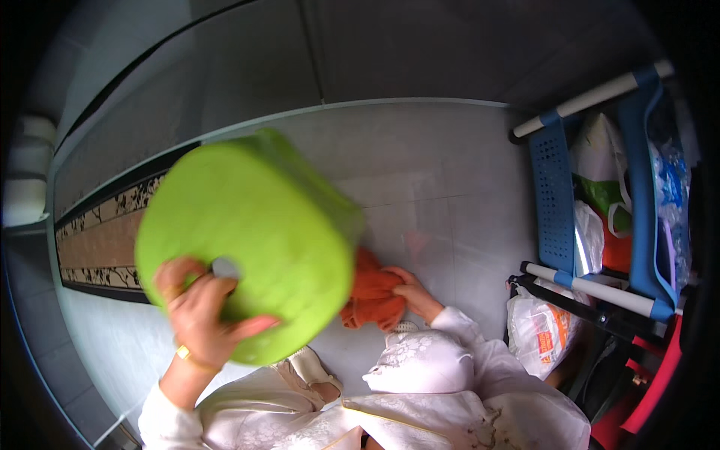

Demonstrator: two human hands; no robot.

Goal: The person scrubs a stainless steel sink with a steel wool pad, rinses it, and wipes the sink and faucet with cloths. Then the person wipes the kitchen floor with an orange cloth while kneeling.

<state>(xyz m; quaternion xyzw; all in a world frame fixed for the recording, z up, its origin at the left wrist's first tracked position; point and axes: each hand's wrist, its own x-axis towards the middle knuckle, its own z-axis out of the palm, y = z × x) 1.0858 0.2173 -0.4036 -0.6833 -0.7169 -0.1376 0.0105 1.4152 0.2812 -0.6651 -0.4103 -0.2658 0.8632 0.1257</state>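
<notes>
A lime-green plastic stool [253, 208] hangs over the floor in front of me, its round seat tilted up towards the camera. My left hand [199, 312] grips it at the hole in the seat, with the fingertips hooked into the opening. Motion blurs the stool and this hand slightly. To the right of the stool, my right hand [417, 295] holds a bunched orange-red cloth [378, 295]. Part of that cloth is hidden behind the stool's edge.
Grey tiles [439, 163] form the floor. A patterned mat [95, 244] lies on the left. On the right stands a blue rack [554, 191] with bags in it, near a white plastic bag [529, 323] and a red-and-black object [652, 382]. My shoe [309, 365] is below the stool.
</notes>
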